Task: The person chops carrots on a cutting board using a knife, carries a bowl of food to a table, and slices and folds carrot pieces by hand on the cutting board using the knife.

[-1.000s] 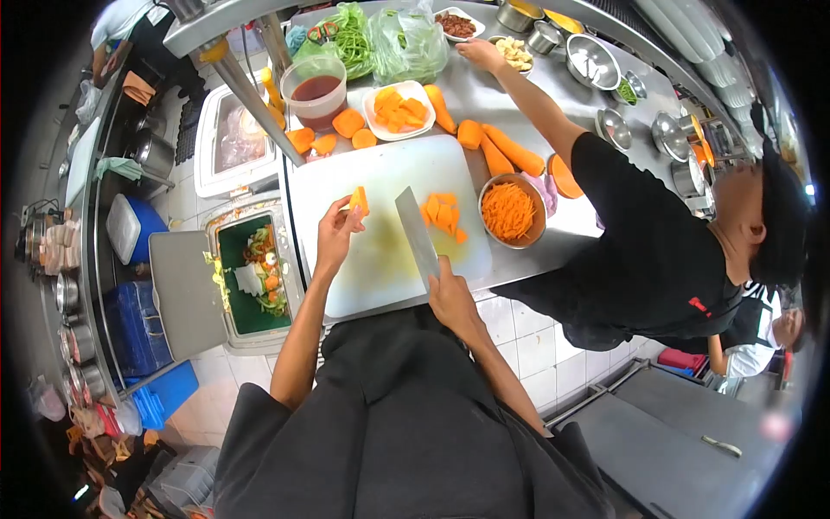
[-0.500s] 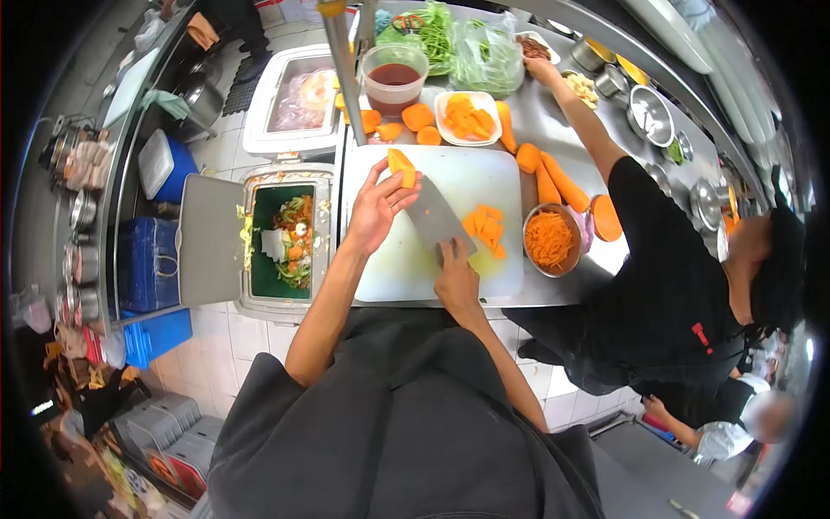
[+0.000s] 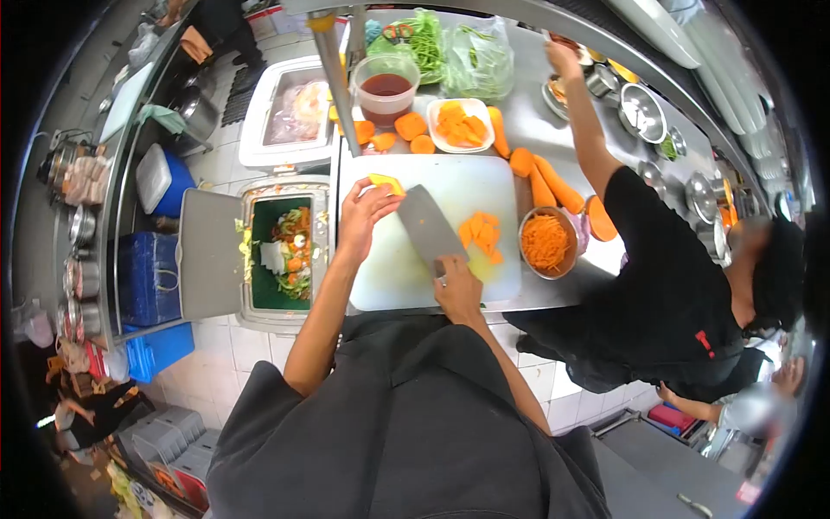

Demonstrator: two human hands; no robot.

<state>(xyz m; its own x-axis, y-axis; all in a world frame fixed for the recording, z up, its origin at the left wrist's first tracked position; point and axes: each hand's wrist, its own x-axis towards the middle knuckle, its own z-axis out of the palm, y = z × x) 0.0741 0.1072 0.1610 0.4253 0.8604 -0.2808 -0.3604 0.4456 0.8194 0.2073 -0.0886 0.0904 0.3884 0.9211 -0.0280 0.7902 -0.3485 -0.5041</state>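
My left hand (image 3: 363, 216) grips a yellow-orange vegetable piece (image 3: 386, 183) over the upper left of the white cutting board (image 3: 380, 277). In my right hand (image 3: 457, 288) is the handle of a cleaver (image 3: 430, 223), whose broad blade points up and left, its tip near that piece. Orange chunks (image 3: 481, 233) lie on the board just right of the blade. Beside the board's right edge stands a bowl of shredded carrot (image 3: 546, 243). A white dish of orange pieces (image 3: 461, 126) sits behind the board.
An open bin with scraps (image 3: 294, 251) is left of the board. A metal post (image 3: 333, 78) rises at its upper left, near a tub of dark red liquid (image 3: 386, 90). Whole carrots (image 3: 558, 183) lie right. A co-worker (image 3: 666, 259) reaches across the counter from the right.
The vegetable piece has tilted from upright to nearly flat in my left hand. The co-worker's arm has shifted, and a bowl by it, partly hidden, looks different.
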